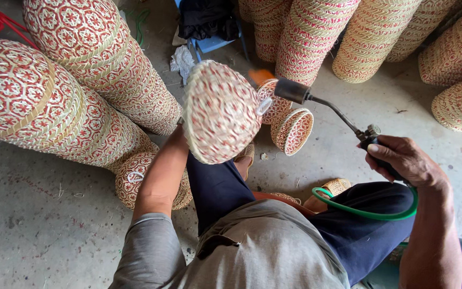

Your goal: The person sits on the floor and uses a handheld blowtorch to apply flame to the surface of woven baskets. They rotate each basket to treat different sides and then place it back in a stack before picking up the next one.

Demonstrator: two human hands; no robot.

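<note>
A small domed woven basket [220, 111], patterned red on cream, is held up at the centre of the view, its rounded outside turned toward the camera, with the black nozzle of a gas torch [293, 90] just beside its rim at 3 o'clock and an orange flame at the nozzle's far end licking past the basket's upper edge. The left hand [180, 126] is almost wholly hidden behind the basket, so its fingers cannot be told, though it probably carries the basket from inside or by the rim. The right hand [402, 160], at 4 o'clock, has its fingers wrapped tightly around the torch handle, a green hose [370, 214] looping from it over the knee. Judging by this, the flame work on this basket is under way, not finished. Two more small baskets [292, 131] lie on the concrete floor [38, 225] just beyond, and another [135, 179] rests at 8 o'clock; whether they are already treated is unclear. Tall stacks of large baskets [54, 101] stand at 10 o'clock and along the top.
</note>
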